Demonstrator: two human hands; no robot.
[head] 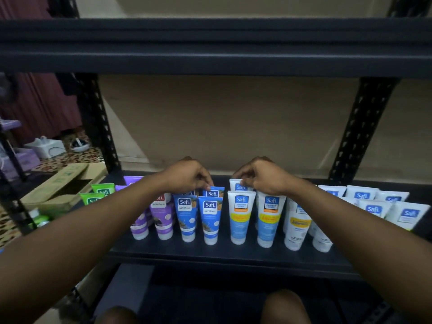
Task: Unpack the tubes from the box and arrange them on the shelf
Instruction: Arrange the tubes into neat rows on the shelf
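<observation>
Head view: two bare arms reach onto a black shelf (224, 256) where tubes (240, 216) stand cap-down in rows. Left hand (187, 176) pinches the top of a blue tube (214, 192) behind the front row; right hand (261, 177) pinches a white tube (238, 187) nearby. A cardboard box (58, 185) sits lower left

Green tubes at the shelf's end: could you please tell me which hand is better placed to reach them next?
Probably the left. The left hand pinches a blue tube nearer the green tubes; the right hand grips a white tube farther off and would cross over.
</observation>
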